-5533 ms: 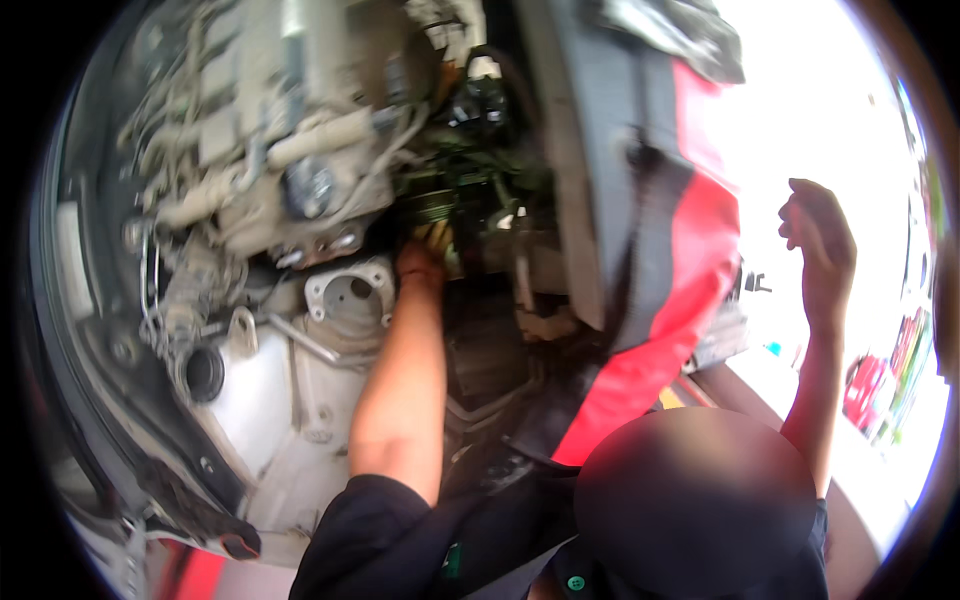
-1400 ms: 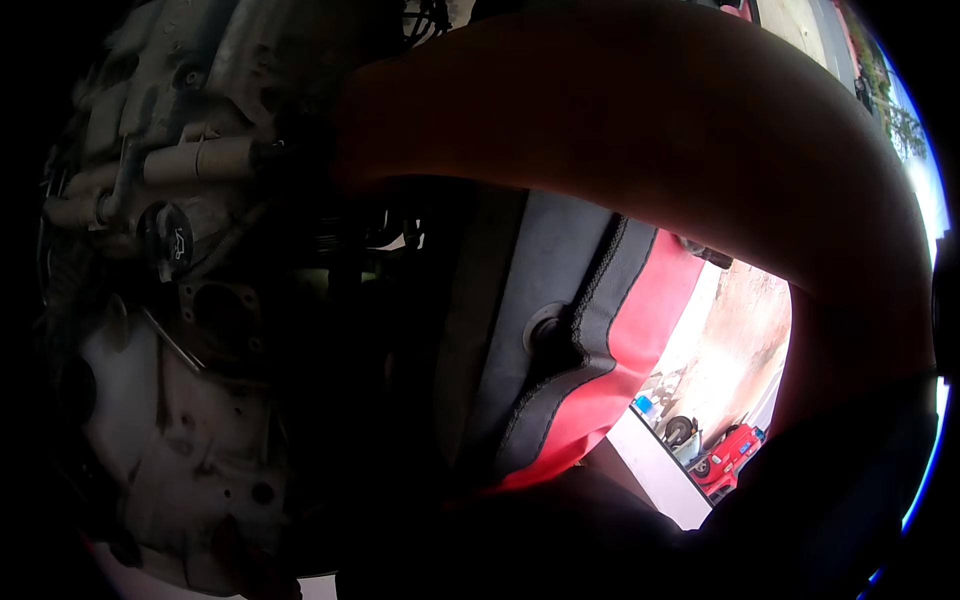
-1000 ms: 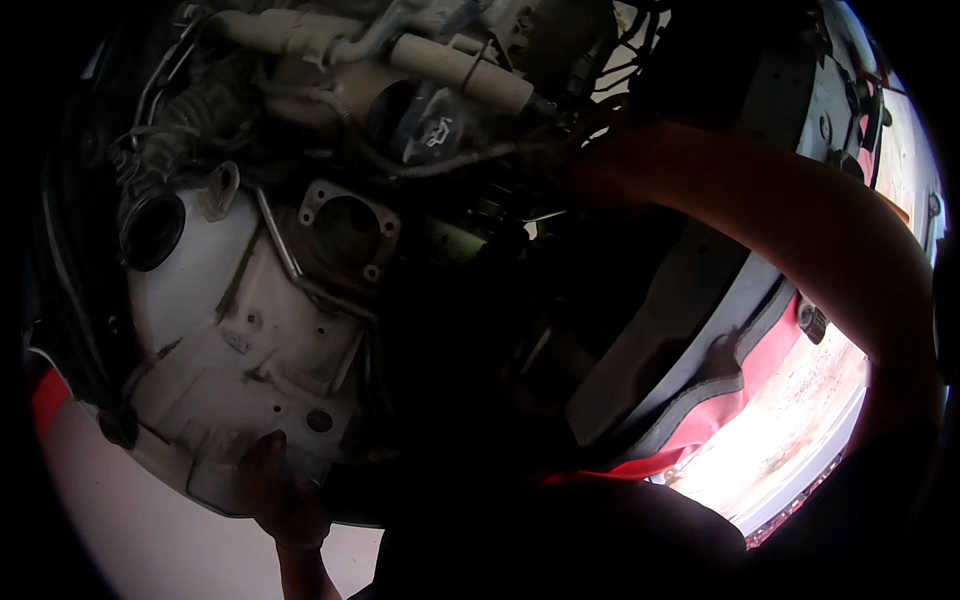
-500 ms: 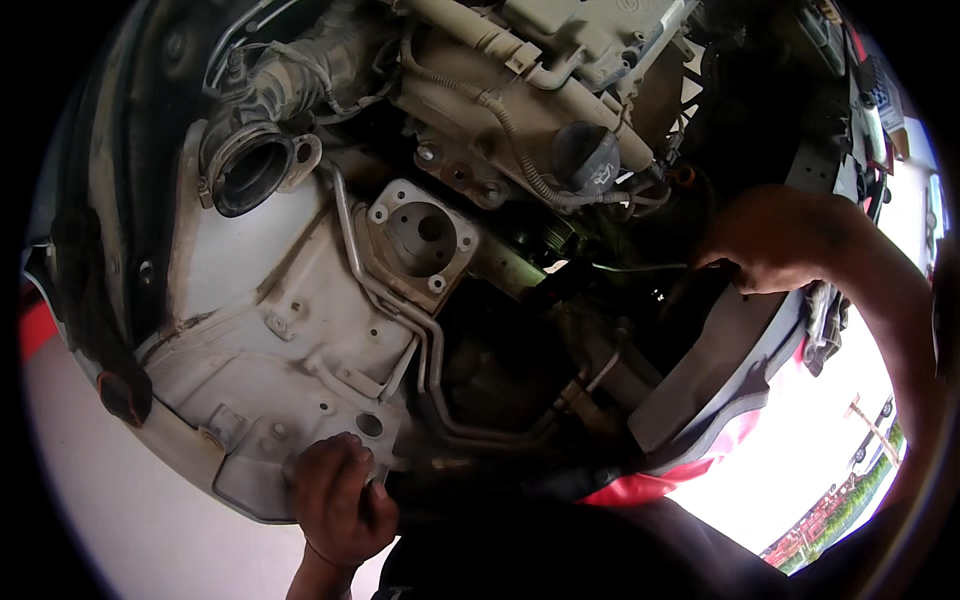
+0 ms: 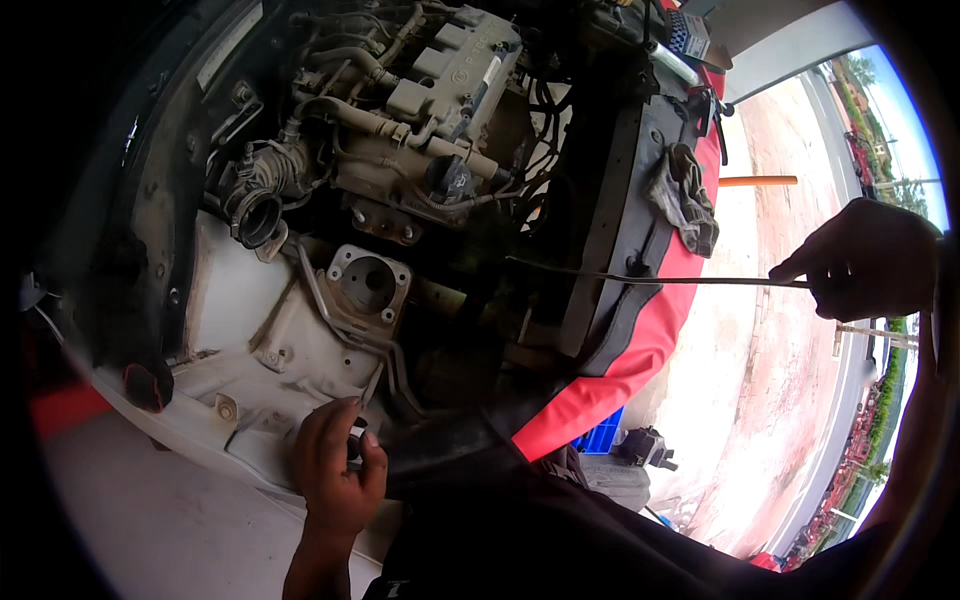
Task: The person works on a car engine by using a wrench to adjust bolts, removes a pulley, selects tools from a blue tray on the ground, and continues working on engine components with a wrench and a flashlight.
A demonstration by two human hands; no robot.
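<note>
My right hand (image 5: 860, 262) is raised at the far right, beyond the car's front edge. Its fingers are closed on one end of a long thin rod (image 5: 690, 281). The rod reaches left, nearly level, and its tip hangs over the dark gap beside the engine. Low in the middle, my left hand (image 5: 338, 465) rests by the pale inner fender panel (image 5: 225, 290). Its fingers curl round a small dark and pale piece too hidden to name. Farther in are a square metal mount (image 5: 398, 290) with a round hollow and the engine (image 5: 400, 170) with its black oil cap (image 5: 455, 182).
An open intake hose (image 5: 262, 222) stands left of the mount. Red and black covers (image 5: 620, 375) drape the front edge, with a grey cloth (image 5: 685, 200) on it. A blue crate (image 5: 598, 435) and a black part (image 5: 645, 448) sit below on the right.
My right hand has drawn back to the right, out of the engine bay, bringing the rod with it. My left hand stays by the fender. The view has shifted, showing more ground.
</note>
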